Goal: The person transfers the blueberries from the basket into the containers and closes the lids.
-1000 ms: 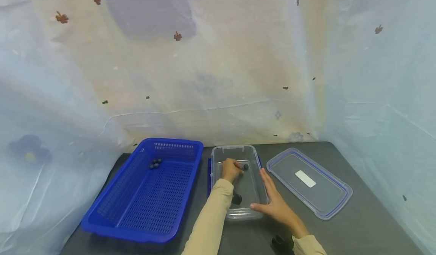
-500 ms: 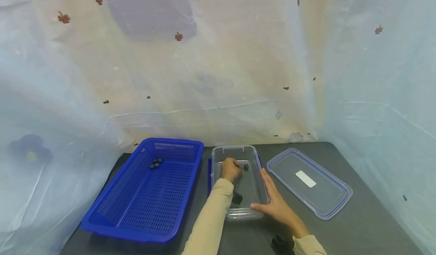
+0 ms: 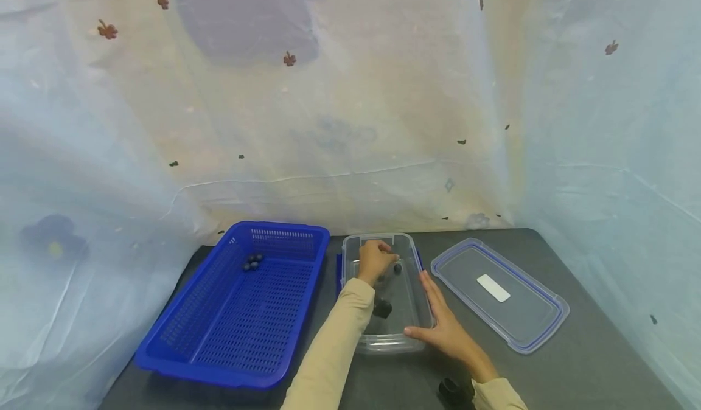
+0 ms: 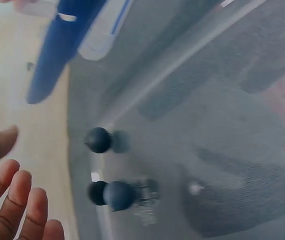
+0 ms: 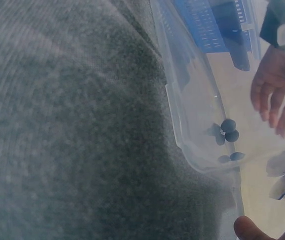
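My left hand (image 3: 375,260) hovers inside the clear plastic container (image 3: 390,344), over its far half. In the left wrist view its fingers (image 4: 20,192) are loosely bent with nothing between them. Close by on the container floor lie small dark round balls (image 4: 119,195), blueberry-like, one apart from two that touch. Along the container's right side my right hand (image 3: 446,331) rests with straight fingers, its thumb at the near right corner. Only the thumb (image 5: 250,229) of that hand shows clearly in the right wrist view.
Several similar dark balls (image 3: 252,263) sit in a blue slotted basket (image 3: 235,378) at left. The container's clear lid (image 3: 523,312), blue-sealed with a white label, lies at right. A blue edge (image 3: 339,276) shows beside the container. A patterned curtain (image 3: 350,124) hangs behind the dark table.
My left hand has risen and moved forward from low in the container, its fingers coming away from the balls. A ball near its wrist now shows. The right hand has stayed in place.
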A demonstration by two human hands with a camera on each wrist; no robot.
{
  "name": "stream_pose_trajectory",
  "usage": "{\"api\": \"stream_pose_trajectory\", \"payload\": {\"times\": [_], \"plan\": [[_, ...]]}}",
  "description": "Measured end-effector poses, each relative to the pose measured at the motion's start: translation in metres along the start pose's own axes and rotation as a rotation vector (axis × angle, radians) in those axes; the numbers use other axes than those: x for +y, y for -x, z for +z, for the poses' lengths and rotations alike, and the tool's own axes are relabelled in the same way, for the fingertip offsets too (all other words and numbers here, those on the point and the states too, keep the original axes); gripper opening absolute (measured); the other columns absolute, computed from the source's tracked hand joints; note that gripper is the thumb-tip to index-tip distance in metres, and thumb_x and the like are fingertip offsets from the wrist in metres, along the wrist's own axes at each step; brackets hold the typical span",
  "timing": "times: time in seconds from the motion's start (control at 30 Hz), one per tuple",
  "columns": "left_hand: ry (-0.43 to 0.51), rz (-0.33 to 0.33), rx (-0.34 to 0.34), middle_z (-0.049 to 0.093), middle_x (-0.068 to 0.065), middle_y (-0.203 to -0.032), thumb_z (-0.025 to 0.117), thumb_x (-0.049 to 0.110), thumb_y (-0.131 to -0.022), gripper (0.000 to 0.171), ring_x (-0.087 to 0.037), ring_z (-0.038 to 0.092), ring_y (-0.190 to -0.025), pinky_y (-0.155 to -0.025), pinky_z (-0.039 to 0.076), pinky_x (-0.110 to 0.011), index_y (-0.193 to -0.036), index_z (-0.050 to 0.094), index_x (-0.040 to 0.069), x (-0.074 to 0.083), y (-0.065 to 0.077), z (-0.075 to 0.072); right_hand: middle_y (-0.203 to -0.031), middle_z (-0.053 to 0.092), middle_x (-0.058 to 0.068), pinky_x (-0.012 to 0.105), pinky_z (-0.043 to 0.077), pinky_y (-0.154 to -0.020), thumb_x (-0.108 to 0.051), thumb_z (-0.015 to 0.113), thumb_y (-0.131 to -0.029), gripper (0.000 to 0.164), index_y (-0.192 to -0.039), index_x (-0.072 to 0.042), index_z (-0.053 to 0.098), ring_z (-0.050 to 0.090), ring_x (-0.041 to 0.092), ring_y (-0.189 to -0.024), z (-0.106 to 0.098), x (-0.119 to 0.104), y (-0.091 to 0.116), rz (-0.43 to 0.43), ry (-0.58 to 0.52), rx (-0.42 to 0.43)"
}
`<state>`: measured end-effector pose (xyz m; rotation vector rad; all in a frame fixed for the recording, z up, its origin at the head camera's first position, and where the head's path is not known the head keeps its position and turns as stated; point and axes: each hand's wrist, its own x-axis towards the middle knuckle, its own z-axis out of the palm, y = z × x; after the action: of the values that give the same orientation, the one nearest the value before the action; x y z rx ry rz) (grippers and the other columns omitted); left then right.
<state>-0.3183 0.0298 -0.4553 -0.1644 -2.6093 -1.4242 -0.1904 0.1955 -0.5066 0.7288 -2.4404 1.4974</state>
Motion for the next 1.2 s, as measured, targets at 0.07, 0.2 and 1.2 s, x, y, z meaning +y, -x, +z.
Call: {"api": "stream_pose_trajectory", "payload": {"times": [0.07, 0.2, 1.2], "plan": [[0.02, 0.023, -0.008, 0.068, -0.004, -0.076, 0.081, 0.014, -0.079, 0.017, -0.017, 0.062, -0.066, -0.062, 0.052, -0.029, -0.087, 0.072, 0.002, 0.005, 0.0, -0.004, -0.16, 0.003, 0.018, 0.073, 0.016, -0.1, -0.025, 0.082, -0.074, 0.111, -0.154, 0.0, 0.01, 0.008, 0.047, -0.141, 0.0, 0.0, 0.0, 0.001, 0.003, -0.001], [0.038, 0.084, -0.007, 0.069, -0.005, -0.08, 0.076, 0.019, -0.085, 0.017, -0.018, 0.063, -0.071, -0.063, 0.051, -0.031, -0.09, 0.072, 0.004, 0.017, -0.001, -0.015, -0.158, 0.003, 0.022, 0.073, 0.016, -0.099, -0.024, 0.083, -0.073, 0.111, -0.153, 0.001, 0.01, 0.007, 0.047, -0.141, 0.001, 0.0, -0.001, 0.006, 0.004, 0.002], [-0.443, 0.438, 0.073, 0.063, -0.008, -0.107, 0.067, 0.023, -0.09, 0.025, -0.029, 0.057, -0.1, -0.08, 0.047, -0.046, -0.11, 0.068, 0.009, 0.035, -0.01, -0.105, -0.158, 0.004, 0.024, 0.074, 0.014, -0.099, -0.024, 0.084, -0.071, 0.113, -0.153, 0.002, 0.011, 0.007, 0.049, -0.14, 0.001, -0.002, 0.0, 0.0, -0.002, 0.016]]}}
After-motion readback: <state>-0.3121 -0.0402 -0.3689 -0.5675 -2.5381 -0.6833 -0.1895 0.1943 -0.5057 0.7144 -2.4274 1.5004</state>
